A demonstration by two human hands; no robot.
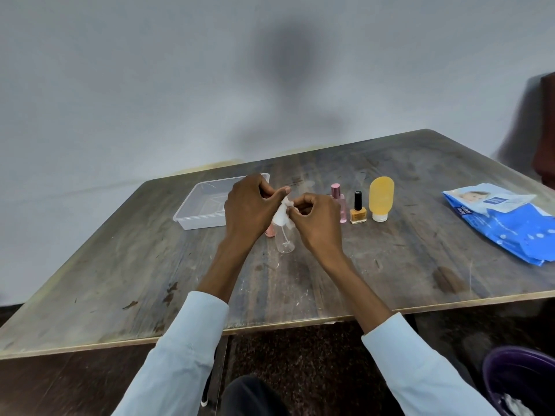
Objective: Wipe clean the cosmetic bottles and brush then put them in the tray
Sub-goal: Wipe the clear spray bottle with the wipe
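Both hands' fingers (295, 205) pinch a white wipe (281, 217).

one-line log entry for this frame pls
step: wiping clear bottle | left hand: holds wipe | right hand: pinches wipe | tray: empty | three bottles waiting

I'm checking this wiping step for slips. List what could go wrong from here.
1. Both hands, left and right, work the wipe at the top of the clear bottle; its body seems unheld, so it might tip.
2. A small pink bottle stands right beside it, under the left hand, and could get knocked over.
3. The tray lies behind the left hand, so a blind reach may bump it.
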